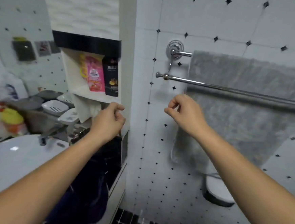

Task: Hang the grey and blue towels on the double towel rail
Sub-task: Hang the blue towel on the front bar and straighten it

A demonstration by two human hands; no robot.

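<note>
The grey towel (240,108) drapes over the chrome double rail's (233,91) far bar; the dark blue towel (91,187) hangs low, left.

No lettering can be read for certain. Up and left of the left hand (110,119), a pink packet (95,76) and a black box (111,75) in the wall niche carry print, but it is too blurred to make out.

Home bathroom, as shown by tiled walls (220,24), a chrome towel rail (233,91), a white sink (7,161) and soap dishes (55,106).
</note>
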